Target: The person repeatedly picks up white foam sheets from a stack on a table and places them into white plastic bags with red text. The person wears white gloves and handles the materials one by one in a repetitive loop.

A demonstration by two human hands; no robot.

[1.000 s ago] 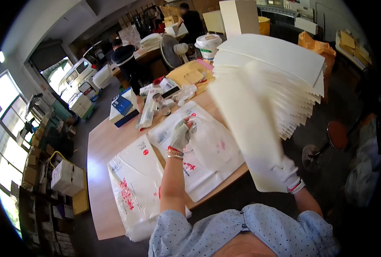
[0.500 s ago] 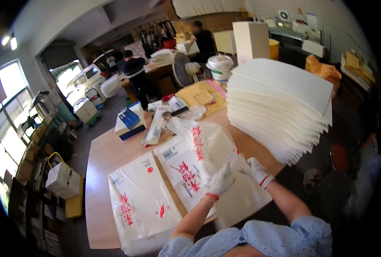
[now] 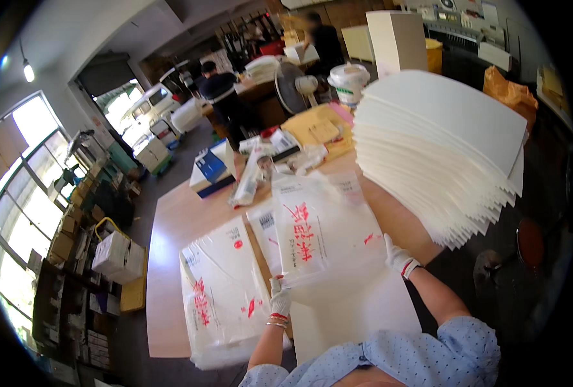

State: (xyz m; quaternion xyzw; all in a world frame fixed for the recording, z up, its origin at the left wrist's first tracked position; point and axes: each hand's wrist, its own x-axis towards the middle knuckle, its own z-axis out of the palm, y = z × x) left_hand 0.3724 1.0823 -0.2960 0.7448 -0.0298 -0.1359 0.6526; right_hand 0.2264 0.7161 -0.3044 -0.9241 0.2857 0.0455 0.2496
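A clear plastic bag (image 3: 338, 222) with red print lies flat in front of me, at a slight tilt. White sheets (image 3: 357, 316) extend from under its near edge toward my body; how far they reach inside the bag I cannot tell. My left hand (image 3: 280, 298), in a white glove with a red cuff, is closed on the bag's near left corner. My right hand (image 3: 400, 259), gloved alike, pinches the right edge near the other corner. To the left lies a filled plastic bag (image 3: 225, 297) with similar red print. Partly covered by the middle bag is another printed bag (image 3: 265, 232).
A tall fanned stack of white sheets (image 3: 434, 142) stands on the table (image 3: 170, 258) at right. Farther back are a blue-and-white box (image 3: 212, 168), brown envelopes (image 3: 318, 126), a white bucket (image 3: 349, 84) and a fan (image 3: 289, 87). Two people (image 3: 225, 97) work beyond.
The bag, bunched and raised before, now lies flat with its print spread out. My hands have moved apart, the left one toward the left and down. The view has shifted slightly.
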